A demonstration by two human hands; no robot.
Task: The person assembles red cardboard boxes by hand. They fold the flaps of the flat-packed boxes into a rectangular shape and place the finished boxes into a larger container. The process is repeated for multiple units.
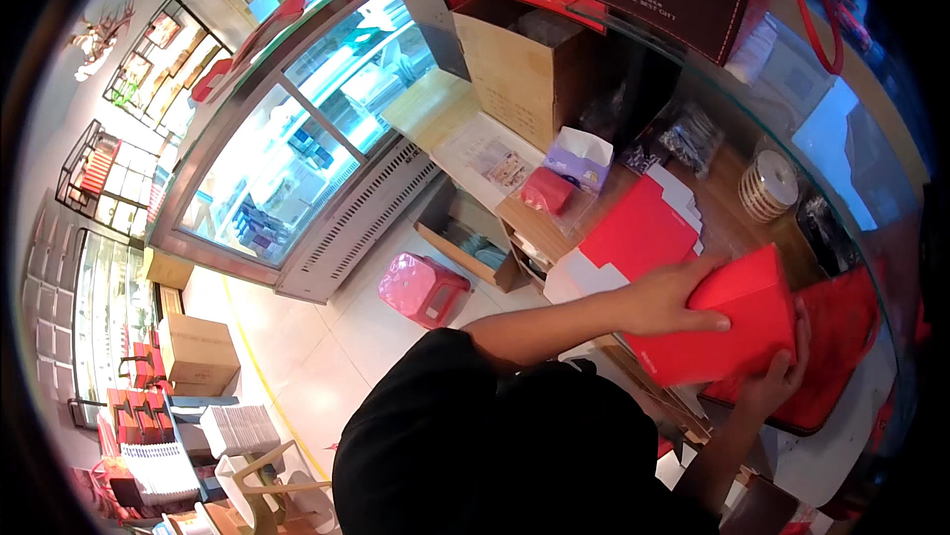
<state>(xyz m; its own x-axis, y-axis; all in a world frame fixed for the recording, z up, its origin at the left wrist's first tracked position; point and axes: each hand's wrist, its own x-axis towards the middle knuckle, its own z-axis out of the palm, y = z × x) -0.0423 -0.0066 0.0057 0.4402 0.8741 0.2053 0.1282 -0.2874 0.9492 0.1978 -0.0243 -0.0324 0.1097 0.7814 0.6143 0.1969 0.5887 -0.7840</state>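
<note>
A red cardboard box (737,283), partly folded with a flat red panel below it, is held above the counter in front of me. My left hand (673,299) grips its left side, thumb lying on the red face and the other fingers mostly hidden. Around the lower right edge closes my right hand (777,382), fingertips pressed against the card. Just beyond my left hand, flat red-and-white carton blanks (641,226) lie overlapping on the wooden counter. Beneath and right of the held box rests a red bag or case (841,352) with dark edging.
Along the counter stand a purple-and-white carton (579,159), a small red packet (546,191), a roll of tape (768,185) and a tall cardboard box (515,70). A glass edge borders the counter's far right side. On the floor are a pink stool (424,290) and an open carton (470,238).
</note>
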